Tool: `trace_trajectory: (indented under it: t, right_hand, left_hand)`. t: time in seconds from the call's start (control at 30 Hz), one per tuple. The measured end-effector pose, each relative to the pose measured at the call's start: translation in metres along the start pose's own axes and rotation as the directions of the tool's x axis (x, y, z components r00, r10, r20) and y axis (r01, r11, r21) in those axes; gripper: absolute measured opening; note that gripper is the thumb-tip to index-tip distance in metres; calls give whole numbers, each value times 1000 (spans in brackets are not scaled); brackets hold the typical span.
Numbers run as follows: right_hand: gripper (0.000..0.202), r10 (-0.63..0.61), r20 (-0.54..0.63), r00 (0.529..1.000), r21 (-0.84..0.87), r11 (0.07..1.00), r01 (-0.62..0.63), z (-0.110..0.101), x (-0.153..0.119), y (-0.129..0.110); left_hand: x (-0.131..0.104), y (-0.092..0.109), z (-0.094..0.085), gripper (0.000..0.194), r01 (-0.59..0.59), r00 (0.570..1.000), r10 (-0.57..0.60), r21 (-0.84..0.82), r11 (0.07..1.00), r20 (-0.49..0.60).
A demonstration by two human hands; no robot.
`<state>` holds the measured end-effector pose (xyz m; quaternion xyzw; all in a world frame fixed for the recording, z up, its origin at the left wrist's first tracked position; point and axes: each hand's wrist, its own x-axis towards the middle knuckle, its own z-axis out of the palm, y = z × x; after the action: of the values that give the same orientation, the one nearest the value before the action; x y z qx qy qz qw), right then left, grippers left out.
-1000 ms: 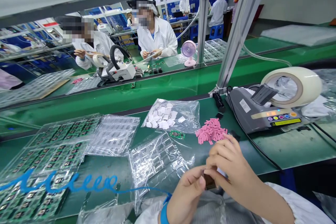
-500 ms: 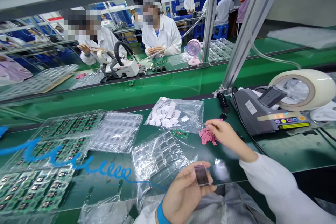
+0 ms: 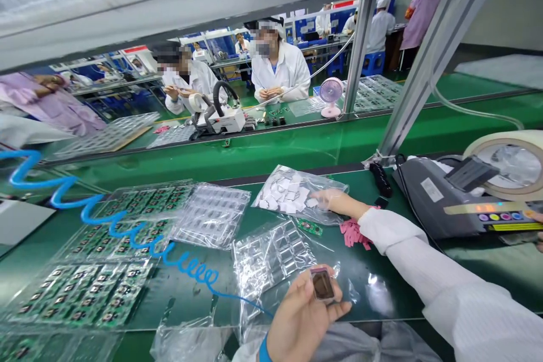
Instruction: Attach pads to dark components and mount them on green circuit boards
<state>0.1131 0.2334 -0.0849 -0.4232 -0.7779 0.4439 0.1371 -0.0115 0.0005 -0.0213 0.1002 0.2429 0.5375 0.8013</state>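
My left hand (image 3: 303,311), with a blue wrist strap, is closed on a small square display (image 3: 322,284) that has a dark face and a pinkish edge. My right hand (image 3: 333,202) reaches to the clear plastic bag (image 3: 271,184); its fingertips are at the white squares (image 3: 292,192), partly hidden, and what they grip is too small to tell. Pink strips (image 3: 354,233) lie in a pile just below my right forearm. A small green circuit board (image 3: 309,227) rests between the bag and a clear plastic tray (image 3: 275,254).
Trays of green boards (image 3: 91,288) and a pale tray (image 3: 212,215) are at the left, crossed by a blue coiled cord (image 3: 139,237). A tape dispenser (image 3: 441,198) stands at the right, where a person's fingers (image 3: 538,232) show. Co-workers sit across the bench.
My right hand has left the pink strips and moved left and away from me to the bag of white squares. My left hand still holds the display. The camera view has shifted.
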Motion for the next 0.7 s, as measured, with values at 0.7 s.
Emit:
trace_trajectory:
  t: [0.7]
  right_hand:
    - [49,295,-91,951,850,521,-81,31,-192,-77]
  left_hand:
    - [31,-28,35,36,-43,976,3,180,983,216]
